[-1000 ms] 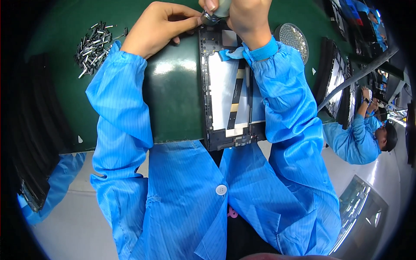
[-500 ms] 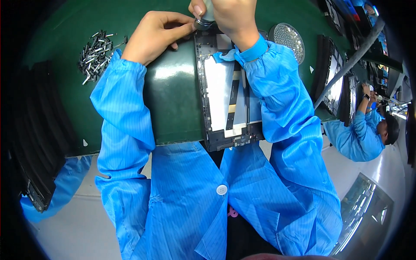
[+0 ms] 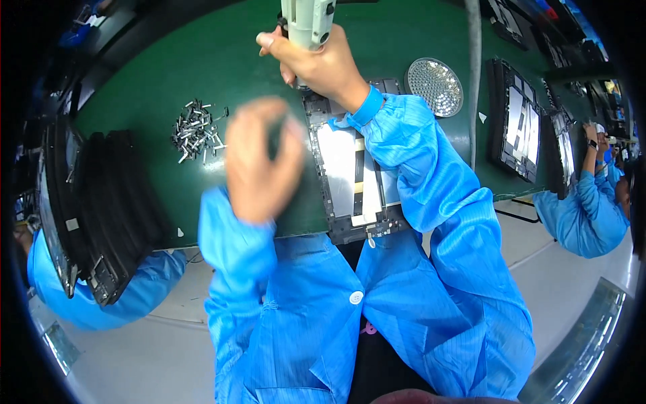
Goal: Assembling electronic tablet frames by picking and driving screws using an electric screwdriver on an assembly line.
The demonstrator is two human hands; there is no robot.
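My right hand (image 3: 323, 67), with a blue band at its wrist, is closed round a pale power screwdriver (image 3: 308, 20) at the top of the view. The tool's lower end sits near the far edge of an opened tablet-like device (image 3: 336, 158), which has a dark frame and silver panels. My right sleeve covers part of that device. Left of it, my left hand (image 3: 259, 158) is smeared by motion, and I cannot make out whether its fingers hold anything. A pile of small black and silver parts (image 3: 196, 131) lies farther left on the green table (image 3: 161, 74).
A round, dimpled dish (image 3: 434, 87) stands right of the device. Beyond it hangs a grey cable (image 3: 474, 81). More opened devices (image 3: 518, 124) stand at the right, and dark housings (image 3: 114, 195) are stacked at the left. People in blue sit at both sides.
My left hand has left the screwdriver's lower end and come back toward me. My right hand holds the screwdriver, more of which now shows. The view has shifted.
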